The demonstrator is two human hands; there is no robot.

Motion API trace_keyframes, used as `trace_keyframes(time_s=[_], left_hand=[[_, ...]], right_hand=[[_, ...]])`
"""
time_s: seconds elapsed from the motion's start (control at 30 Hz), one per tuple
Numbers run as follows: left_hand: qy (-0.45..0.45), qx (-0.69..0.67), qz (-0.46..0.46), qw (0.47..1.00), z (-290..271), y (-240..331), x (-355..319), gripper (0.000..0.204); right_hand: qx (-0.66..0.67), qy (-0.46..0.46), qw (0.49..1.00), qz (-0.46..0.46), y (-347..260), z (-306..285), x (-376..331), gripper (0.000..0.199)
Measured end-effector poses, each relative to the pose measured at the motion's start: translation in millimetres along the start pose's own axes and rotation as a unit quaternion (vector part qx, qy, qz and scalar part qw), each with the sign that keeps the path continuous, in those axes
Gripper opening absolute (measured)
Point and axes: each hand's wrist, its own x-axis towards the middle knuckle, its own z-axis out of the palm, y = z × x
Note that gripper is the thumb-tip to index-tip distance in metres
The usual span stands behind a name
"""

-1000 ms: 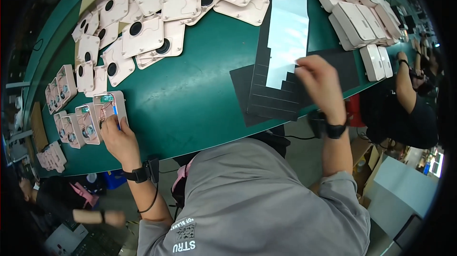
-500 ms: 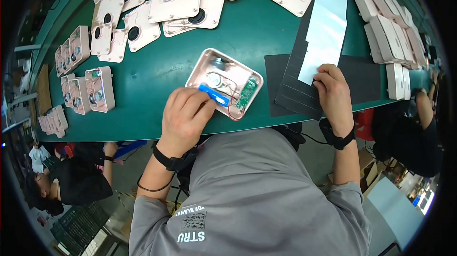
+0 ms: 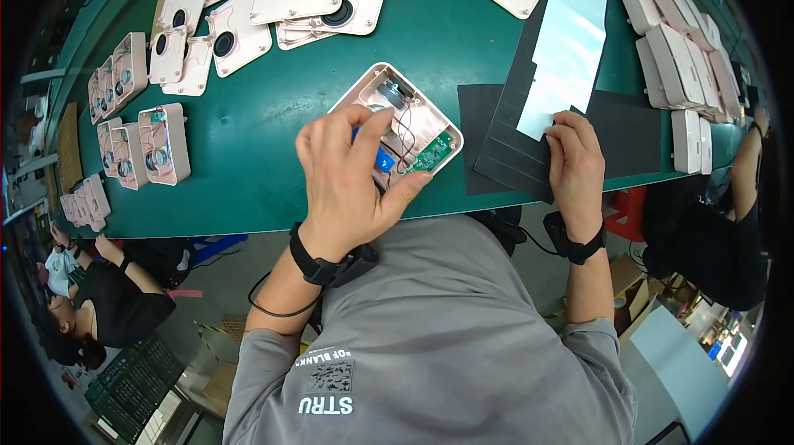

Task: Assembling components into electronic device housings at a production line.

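Left hand (image 3: 343, 172) — perhaps touching housing (image 3: 425, 124).

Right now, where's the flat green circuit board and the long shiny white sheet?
Flat green circuit board (image 3: 432, 152), head view: middle of its face.
Long shiny white sheet (image 3: 569, 52), head view: bare middle.

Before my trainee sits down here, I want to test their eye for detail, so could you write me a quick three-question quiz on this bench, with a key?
1. True or false: the right hand is at the lower end of the pale strip.

2. Where do the black sheets lie, seen from the open case under the left hand?
A) To its left
B) To its right
C) Underneath it

3. Fill in the colour: the circuit board inside that case is ____.

Key: 1. True. 2. B. 3. Green.
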Motion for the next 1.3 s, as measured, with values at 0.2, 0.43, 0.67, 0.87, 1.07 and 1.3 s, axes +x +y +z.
trace_keyframes(time_s=[0.2, 0.43, 0.67, 0.87, 1.07, 1.3], left_hand=[[-0.054, 0.031, 0.043, 0.997, -4.4, -10.3, 15.7, 0.065], [-0.136, -0.029, 0.069, 0.988, -8.1, -21.7, 38.1, 0.056], [-0.074, -0.184, 0.079, 0.977, -10.7, -32.0, 18.9, 0.050], [0.007, -0.066, 0.025, 0.997, 3.8, 3.9, -1.2, 0.038], [0.059, -0.035, -0.075, 0.995, 24.4, 12.7, 0.2, 0.026], [0.051, -0.100, -0.025, 0.993, 19.2, -3.1, -2.5, 0.016]], right_hand=[[-0.006, 0.005, 1.000, 0.023, -5.1, -0.7, 1.7, 0.008], [-0.009, 0.006, 1.000, 0.015, -7.9, 0.2, -0.7, 0.005], [0.029, -0.020, 0.997, 0.067, -10.2, -8.1, 0.7, 0.004], [0.093, -0.107, 0.988, 0.068, -13.6, -28.8, 9.0, 0.002], [0.182, -0.111, 0.977, 0.027, -63.1, -33.3, 42.2, 0.003], [0.283, -0.242, 0.922, -0.109, -87.8, 11.0, 67.3, 0.004]])
